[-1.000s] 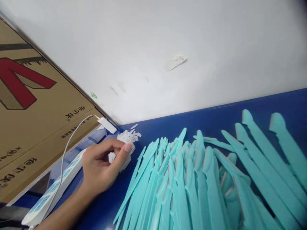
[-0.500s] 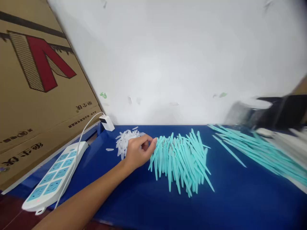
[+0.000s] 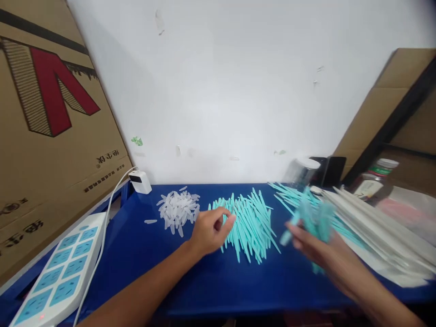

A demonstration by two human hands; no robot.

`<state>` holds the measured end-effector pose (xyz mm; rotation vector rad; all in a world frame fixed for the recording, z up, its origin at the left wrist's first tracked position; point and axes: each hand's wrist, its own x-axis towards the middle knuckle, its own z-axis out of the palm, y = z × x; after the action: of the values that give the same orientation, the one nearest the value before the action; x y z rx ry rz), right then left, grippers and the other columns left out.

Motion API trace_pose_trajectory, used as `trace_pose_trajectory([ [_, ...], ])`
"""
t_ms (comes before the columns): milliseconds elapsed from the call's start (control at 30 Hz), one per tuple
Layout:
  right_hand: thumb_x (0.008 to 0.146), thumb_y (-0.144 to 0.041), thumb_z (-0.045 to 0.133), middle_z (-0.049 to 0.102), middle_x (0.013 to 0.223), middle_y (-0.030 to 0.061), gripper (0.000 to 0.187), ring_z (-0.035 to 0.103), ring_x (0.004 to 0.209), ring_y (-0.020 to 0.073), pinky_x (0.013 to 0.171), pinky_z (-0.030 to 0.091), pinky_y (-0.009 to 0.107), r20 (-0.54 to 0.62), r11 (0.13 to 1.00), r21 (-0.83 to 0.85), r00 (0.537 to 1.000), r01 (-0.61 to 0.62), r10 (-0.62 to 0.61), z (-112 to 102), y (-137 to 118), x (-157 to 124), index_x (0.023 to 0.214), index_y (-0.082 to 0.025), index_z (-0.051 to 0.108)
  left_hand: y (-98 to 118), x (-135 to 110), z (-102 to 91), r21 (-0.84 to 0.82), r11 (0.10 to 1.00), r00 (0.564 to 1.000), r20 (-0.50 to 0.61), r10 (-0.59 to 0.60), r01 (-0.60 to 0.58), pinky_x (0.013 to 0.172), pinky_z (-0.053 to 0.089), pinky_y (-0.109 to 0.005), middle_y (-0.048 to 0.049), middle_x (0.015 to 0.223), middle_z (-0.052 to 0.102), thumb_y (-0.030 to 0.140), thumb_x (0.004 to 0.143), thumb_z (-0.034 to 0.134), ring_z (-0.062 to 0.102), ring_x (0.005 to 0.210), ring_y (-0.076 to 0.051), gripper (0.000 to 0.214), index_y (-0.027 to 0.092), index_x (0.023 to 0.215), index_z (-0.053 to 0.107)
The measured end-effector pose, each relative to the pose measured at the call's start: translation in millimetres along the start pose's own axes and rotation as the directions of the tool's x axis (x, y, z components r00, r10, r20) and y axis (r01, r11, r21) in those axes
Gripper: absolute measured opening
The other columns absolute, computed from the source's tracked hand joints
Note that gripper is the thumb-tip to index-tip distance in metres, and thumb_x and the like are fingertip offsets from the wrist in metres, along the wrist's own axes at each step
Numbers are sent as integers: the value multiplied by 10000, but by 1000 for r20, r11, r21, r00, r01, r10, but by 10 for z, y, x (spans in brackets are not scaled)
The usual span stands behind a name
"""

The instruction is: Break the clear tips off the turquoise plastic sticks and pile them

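Note:
My left hand is at the left edge of a pile of slim turquoise plastic sticks, shaped like eyebrow razors. Its thumb and forefinger are curled together; whatever lies between them is hidden. To the right, my right hand is blurred by motion and closed around a bunch of turquoise sticks. A heap of small translucent white plastic pieces lies left of my left hand, with one piece apart from it. More turquoise sticks lie behind my right hand, partly covered by it.
On the left are a power strip, a white charger with its cable, and a large cardboard box. White packaging, a capped bottle and a clear container stand right. A white wall closes the back.
My right hand has come into view from the right with a bunch of turquoise sticks. The view has turned right; my left hand is still curled by the pile.

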<state>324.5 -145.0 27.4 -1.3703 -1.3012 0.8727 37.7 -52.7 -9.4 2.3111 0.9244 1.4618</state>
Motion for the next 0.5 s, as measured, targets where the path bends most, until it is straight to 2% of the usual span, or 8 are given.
trace_pose_trajectory([
  [33,857,-568,779,644,691,19,361,487,508,146,447,380,280,99,997,51,994,-60,54,230,-76,262,898,-234,651,14,-19,2,-39,999,998,54,-13,15,550,396,-264,51,573,488,387,1019,575,488,498,-108,215,199,1006,679],
  [100,831,-585,792,647,700,22,400,384,478,104,453,321,276,277,994,82,960,-70,45,677,-201,676,821,-205,665,21,-32,1,-70,995,991,124,-55,64,551,396,-262,43,632,531,406,1019,590,518,536,-117,265,201,1172,656],
  [167,826,-582,796,679,743,29,401,372,487,94,467,309,273,331,990,134,944,-44,-3,1014,-263,888,830,-196,686,-4,-17,-9,-72,990,982,151,-112,124,532,361,-264,45,635,517,399,1050,540,490,528,-116,253,195,1162,637],
  [233,821,-576,803,688,760,28,395,407,501,99,477,315,271,327,985,170,944,-16,-41,1187,-256,934,847,-197,693,-54,11,-30,-49,983,979,116,-170,177,523,327,-268,50,612,474,371,1089,457,446,506,-111,255,192,1047,632],
  [300,845,-572,784,694,787,31,384,467,532,113,498,343,273,342,986,167,936,29,-85,1214,-204,913,864,-198,700,-117,39,-53,-5,980,978,69,-199,200,531,319,-268,50,605,456,353,1108,410,438,502,-108,306,192,960,625],
  [367,890,-577,737,687,785,29,379,529,580,136,537,392,281,340,984,144,928,109,-153,1145,-135,919,932,-200,716,-178,65,-73,66,982,982,58,-179,175,552,335,-265,41,632,500,355,1110,413,472,525,-110,319,192,943,630],
  [433,918,-591,697,661,732,17,402,570,619,161,583,441,296,260,972,116,938,205,-228,1028,-69,993,1007,-199,720,-231,89,-93,160,980,989,78,-128,114,581,357,-266,24,675,567,359,1110,419,518,562,-119,319,193,951,639],
  [500,911,-602,698,654,707,23,417,593,638,175,621,480,314,139,962,75,952,263,-271,907,-7,1115,937,-186,714,-282,106,-118,250,966,991,100,-89,62,596,371,-270,9,704,613,359,1111,417,554,596,-132,328,192,936,638],
])
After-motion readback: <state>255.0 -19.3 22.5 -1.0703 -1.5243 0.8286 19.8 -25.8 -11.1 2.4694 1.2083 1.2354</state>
